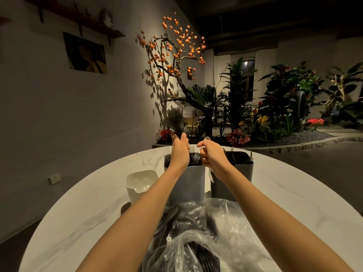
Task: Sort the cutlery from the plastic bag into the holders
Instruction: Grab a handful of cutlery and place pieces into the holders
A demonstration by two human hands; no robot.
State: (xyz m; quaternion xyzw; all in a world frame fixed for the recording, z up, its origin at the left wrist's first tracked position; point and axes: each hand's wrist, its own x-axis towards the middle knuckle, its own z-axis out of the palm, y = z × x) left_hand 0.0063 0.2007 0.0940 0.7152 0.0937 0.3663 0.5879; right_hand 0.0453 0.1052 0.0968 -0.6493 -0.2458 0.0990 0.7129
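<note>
Head view. My left hand [179,146] is raised above the middle holder [189,181], fingers closed round a fanned bundle of dark forks [174,120], tines up. My right hand [211,154] hangs between that holder and the dark holder [238,173], fingers curled on a pale spoon [210,174]; its bowl seems to show above the fist. White holder [140,183] stands to the left. The plastic bag [198,238] lies near me on the surface [82,209], with dark cutlery inside.

Risk, my judgement: the bundle is splayed, so lowering it could snag the rim, spilling forks or tipping the holder.
</note>
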